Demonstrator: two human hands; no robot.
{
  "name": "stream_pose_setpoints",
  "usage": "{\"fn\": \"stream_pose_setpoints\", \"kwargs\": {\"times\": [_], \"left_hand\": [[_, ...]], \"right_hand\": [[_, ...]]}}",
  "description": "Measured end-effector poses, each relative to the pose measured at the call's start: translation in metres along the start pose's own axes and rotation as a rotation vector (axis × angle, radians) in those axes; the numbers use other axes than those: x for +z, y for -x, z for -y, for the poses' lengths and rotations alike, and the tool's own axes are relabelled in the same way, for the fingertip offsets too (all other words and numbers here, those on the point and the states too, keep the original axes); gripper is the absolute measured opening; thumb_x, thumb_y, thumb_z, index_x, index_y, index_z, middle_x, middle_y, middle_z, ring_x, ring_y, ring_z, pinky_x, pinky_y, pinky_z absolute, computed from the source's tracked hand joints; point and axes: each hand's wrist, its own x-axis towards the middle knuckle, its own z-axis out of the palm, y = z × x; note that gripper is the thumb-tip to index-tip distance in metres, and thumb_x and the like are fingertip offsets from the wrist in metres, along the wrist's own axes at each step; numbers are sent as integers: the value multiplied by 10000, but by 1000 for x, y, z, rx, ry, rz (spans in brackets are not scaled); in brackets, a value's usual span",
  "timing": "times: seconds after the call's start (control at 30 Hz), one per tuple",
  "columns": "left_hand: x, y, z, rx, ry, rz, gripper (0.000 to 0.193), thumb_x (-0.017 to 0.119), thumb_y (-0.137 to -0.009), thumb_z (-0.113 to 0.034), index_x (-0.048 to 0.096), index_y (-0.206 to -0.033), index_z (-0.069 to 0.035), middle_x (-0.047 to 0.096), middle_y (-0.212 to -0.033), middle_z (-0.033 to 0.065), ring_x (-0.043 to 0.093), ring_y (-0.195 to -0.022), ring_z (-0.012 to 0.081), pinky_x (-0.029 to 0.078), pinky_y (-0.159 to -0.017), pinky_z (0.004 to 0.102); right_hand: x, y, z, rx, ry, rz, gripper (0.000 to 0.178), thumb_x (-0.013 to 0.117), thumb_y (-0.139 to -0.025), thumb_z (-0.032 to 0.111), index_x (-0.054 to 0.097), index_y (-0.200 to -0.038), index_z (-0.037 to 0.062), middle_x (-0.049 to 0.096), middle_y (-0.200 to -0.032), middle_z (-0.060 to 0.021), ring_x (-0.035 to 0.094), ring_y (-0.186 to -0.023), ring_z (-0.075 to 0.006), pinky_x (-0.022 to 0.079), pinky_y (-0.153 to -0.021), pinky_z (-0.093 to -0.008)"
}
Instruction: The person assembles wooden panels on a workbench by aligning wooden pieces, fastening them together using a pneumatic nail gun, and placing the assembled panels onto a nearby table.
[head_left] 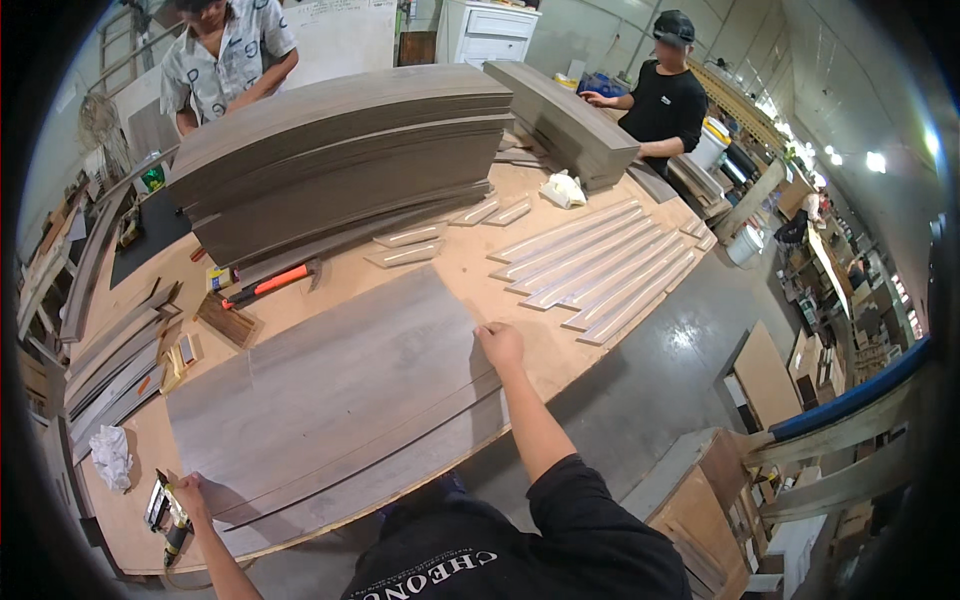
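A wide grey wood-grain panel lies before me on the workbench, above another grey board whose edge shows along the near side. My right hand is closed on the panel's right end. At its near left corner, my left hand is closed on the edge, its fingers partly hidden. Just beside that hand rests a nail gun with a hose. A crumpled white cloth lies farther left. Beyond the panel is an orange-and-black hammer.
A tall stack of grey boards stands behind the panel, with a second stack to its right. Angled-end strips cover the bench's right side; more strips lie left. Two people work across the bench. A wooden cabinet stands nearby.
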Motion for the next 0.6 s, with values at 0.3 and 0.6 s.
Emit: {"fn": "stream_pose_setpoints", "kwargs": {"times": [0.3, 0.6], "left_hand": [[3, -4, 1, 13, 17, -31, 181, 561, -854, -11, 539, -677, 15, 407, -627, -27, 420, -637, 105, 358, -594, 271], [-10, 46, -66, 2, -476, 154, 186, 611, -879, -126, 577, -722, -32, 486, -608, -7, 480, -590, 118, 385, -548, 293]], "right_hand": [[8, 13, 2, 21, 9, -149, 237, 670, -783, 274, 709, -878, 60, 657, -875, -166, 621, -806, -348, 491, -735, -401], [-59, 19, -47, -74, -47, 255, 270, 691, -778, 305, 725, -879, 56, 680, -854, -173, 660, -792, -278, 501, -719, -364]]}}
